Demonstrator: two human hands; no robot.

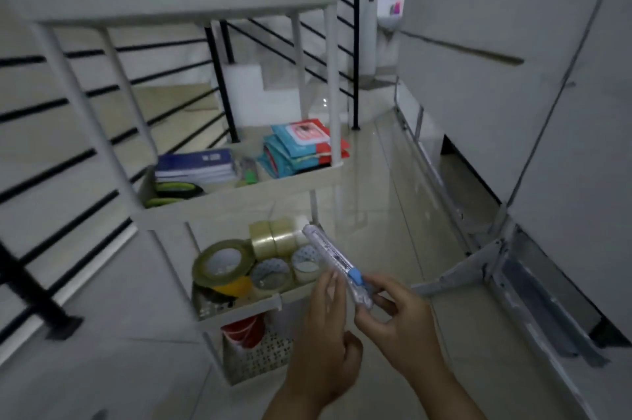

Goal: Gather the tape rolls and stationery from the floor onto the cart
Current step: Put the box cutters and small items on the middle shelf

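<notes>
Cutter: a clear-bodied utility knife (337, 264) with a blue slider, held tilted over the near right corner of the cart's (239, 195) third tier, tip pointing up and away from me.
Right hand: my right hand (402, 320) pinches the cutter's lower end between thumb and fingertips.
Left hand: my left hand (326, 341) is just beside it, two fingers straight and laid along the cutter's left side, the others curled under; holds nothing itself.
Third tier: tape rolls (260, 260), one large olive-brown roll at the left edge over a yellow one, two clear rolls standing at the far edge, two small patterned rolls along the near edge.
Second tier: blue notebooks (196, 166) left, teal and red packets (299, 149) at the right corner, green-and-black item at the near left corner, blurred.
Bottom tier: red roll (244, 330) in the perforated basket.
Surroundings: glossy tiled floor (376, 187), black stair railing (219, 77) behind the cart, white cabinet (513, 43) on the right.
</notes>
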